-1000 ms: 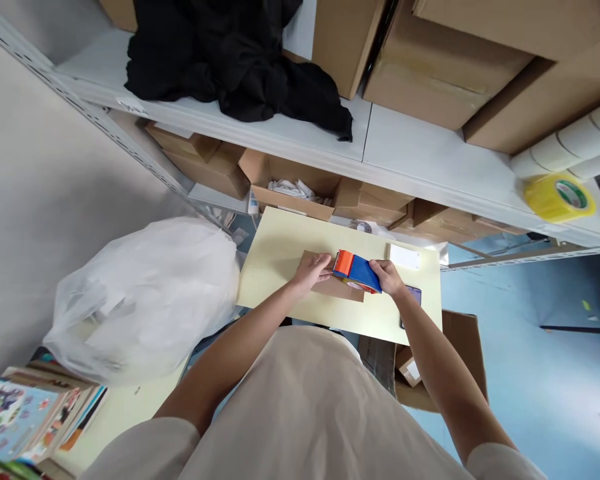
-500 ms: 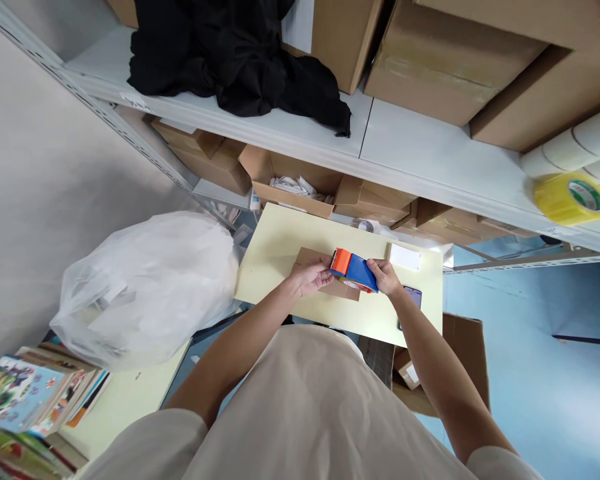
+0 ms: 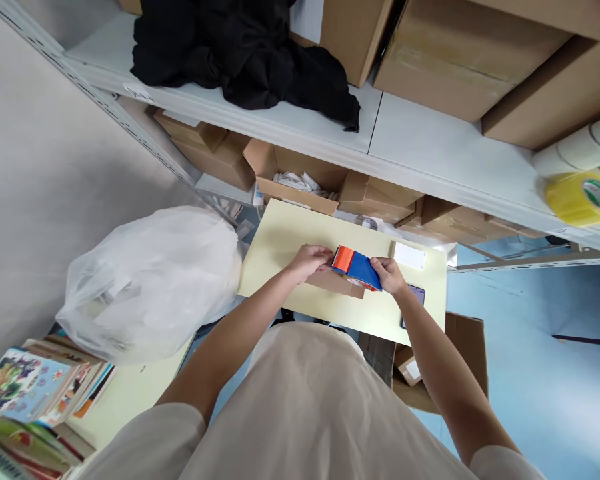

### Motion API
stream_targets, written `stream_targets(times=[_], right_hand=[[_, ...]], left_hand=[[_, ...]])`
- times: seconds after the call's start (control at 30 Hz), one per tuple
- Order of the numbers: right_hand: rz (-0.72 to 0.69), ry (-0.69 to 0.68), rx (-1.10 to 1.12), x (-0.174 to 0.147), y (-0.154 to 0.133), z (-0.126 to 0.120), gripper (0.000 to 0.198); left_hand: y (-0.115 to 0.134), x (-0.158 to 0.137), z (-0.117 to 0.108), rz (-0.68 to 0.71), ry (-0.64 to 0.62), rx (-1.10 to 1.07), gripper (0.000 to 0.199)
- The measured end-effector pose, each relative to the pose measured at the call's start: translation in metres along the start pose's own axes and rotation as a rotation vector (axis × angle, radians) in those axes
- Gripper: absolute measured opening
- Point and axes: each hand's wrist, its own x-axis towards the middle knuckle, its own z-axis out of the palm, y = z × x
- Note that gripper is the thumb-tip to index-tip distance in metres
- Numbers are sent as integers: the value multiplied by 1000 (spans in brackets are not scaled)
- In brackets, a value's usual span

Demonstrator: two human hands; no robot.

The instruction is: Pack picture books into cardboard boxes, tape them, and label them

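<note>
A blue and orange packing tape dispenser (image 3: 363,269) is held above the pale yellow table, and my right hand (image 3: 387,273) grips its blue end. At the toothed orange end, my left hand (image 3: 311,261) has its fingers pinched together. What they pinch is too small to make out. Beneath the dispenser and my left hand lies a flat brown cardboard piece (image 3: 343,284), partly covered by them. To the right of my right hand are a white box (image 3: 409,255) and a phone (image 3: 418,295), the phone partly behind my forearm.
A stuffed white plastic bag (image 3: 155,280) bulges left of the table (image 3: 280,230). Behind it, a shelf (image 3: 430,157) carries cartons, black cloth (image 3: 260,67) and a yellow tape roll (image 3: 587,198). Books (image 3: 25,387) are stacked at lower left; an open carton (image 3: 467,353) stands lower right.
My left hand has turned so its back faces up more, still beside the toothed end. My right hand keeps its hold on the dispenser. The view has shifted slightly.
</note>
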Motion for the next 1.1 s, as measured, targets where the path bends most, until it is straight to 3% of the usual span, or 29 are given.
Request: stream_targets(times=[0.17,0.33,0.57,0.77,1.0,1.1], right_hand=[[-41,5,-129,1,-14,2,55],[-84,-8,-271,2,-28,5,53],[-101,5,-452,-11,-26,-5,52],[-124,6,-552,-11,-31,4,53],[-95,21,-641,-7,-37,13,54],[-82,22,-638,-6,-39,15,55]], left_hand=[[3,2,-6,60,-16,57,19],[6,-1,-23,3,14,102,20],[3,0,-84,1,103,90,27],[-9,1,-123,21,134,99,33],[-39,23,-132,96,130,-1,32],[-51,33,-131,102,160,-13,41]])
